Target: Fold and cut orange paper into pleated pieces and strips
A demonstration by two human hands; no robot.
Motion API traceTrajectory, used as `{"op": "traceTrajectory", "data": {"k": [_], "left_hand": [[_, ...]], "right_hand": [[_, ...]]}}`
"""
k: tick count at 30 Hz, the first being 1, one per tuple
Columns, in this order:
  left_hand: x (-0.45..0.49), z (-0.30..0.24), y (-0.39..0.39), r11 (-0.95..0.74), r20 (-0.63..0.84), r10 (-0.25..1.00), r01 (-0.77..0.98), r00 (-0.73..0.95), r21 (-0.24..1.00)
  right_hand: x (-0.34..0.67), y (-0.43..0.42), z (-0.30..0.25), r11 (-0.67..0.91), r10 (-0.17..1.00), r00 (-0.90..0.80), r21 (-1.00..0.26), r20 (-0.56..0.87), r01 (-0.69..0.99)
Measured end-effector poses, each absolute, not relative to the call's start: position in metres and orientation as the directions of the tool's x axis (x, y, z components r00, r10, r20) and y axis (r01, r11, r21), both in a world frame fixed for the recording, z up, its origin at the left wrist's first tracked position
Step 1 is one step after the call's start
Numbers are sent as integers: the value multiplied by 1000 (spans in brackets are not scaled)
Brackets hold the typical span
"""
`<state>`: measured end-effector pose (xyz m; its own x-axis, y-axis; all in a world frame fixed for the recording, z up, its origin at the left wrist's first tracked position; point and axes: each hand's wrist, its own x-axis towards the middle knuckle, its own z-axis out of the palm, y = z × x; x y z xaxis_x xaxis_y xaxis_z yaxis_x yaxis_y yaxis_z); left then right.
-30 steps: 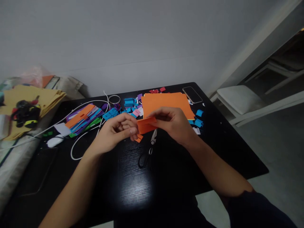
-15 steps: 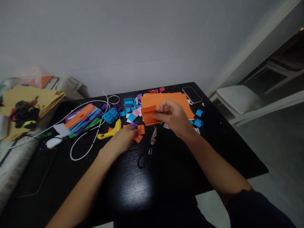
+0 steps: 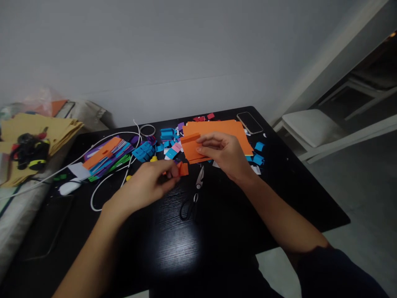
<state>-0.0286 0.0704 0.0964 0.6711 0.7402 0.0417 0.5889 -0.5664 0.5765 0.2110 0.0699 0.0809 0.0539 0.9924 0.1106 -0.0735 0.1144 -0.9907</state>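
My right hand (image 3: 221,153) pinches a folded orange paper piece (image 3: 190,147) between thumb and fingers, above the near left corner of an orange paper stack (image 3: 232,130). To its left, my left hand (image 3: 151,180) is closed, with a small orange paper piece (image 3: 179,166) at its fingertips. Beside that lies another orange paper scrap (image 3: 185,169) on the table. Scissors (image 3: 196,194) with black handles rest between the hands, blades pointing away from me. Most of a yellow glue gun (image 3: 154,158) is hidden behind my left hand.
Blue folded paper pieces (image 3: 144,152) and coloured strips (image 3: 108,155) lie left on the black table (image 3: 217,231). A white cable (image 3: 93,198) loops there. A tape ring (image 3: 147,130) sits at the back. A phone (image 3: 249,123) lies back right, a white chair (image 3: 313,126) beyond.
My left hand has lifted off the orange scraps and come nearer to me, with a small orange piece at its fingertips, covering the glue gun. My right hand has tilted its paper slightly.
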Motion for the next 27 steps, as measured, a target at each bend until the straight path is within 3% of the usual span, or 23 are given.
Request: {"op": "traceTrajectory", "data": {"k": [4,7,14,27], "left_hand": [[-37,110,65,-665,409,742,503,531,552],[-35,107,63,-737,541,676,479,500,478],[-17,88,61,-778,574,601,572,556,259],[-13,89,59,-786,559,592,571,581,238]], "right_hand": [[206,67,81,172,982,75,-985,172,5],[200,61,80,197,978,64,-979,200,58],[190,53,76,226,972,35,-966,232,125],[191,53,76,254,967,-6,-966,254,50]]}}
